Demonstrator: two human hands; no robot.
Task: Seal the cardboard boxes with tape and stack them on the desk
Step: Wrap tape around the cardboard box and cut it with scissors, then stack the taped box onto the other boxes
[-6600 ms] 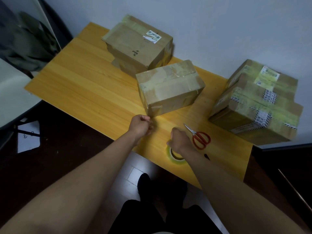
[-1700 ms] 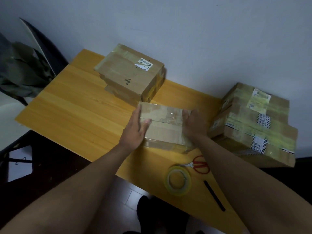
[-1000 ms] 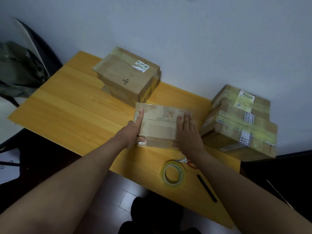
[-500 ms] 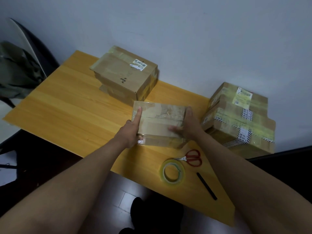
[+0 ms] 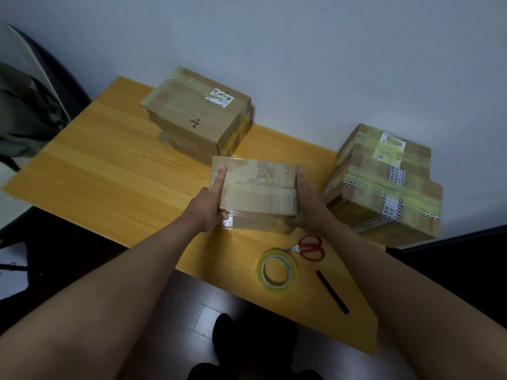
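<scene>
Both hands, left (image 5: 209, 205) and right (image 5: 307, 208), clamp the taped cardboard box (image 5: 256, 192) between their grip on the bench (image 5: 109, 171); slick tape under the palms could let it slip when lifted.

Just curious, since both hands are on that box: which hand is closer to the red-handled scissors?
The right hand. It grips the cardboard box's right end, just above the red-handled scissors; the left hand holds the far left end.

light: dim, soft shadows | focus: mostly sharp, right edge blurred | edges: wide-angle bowing
</scene>
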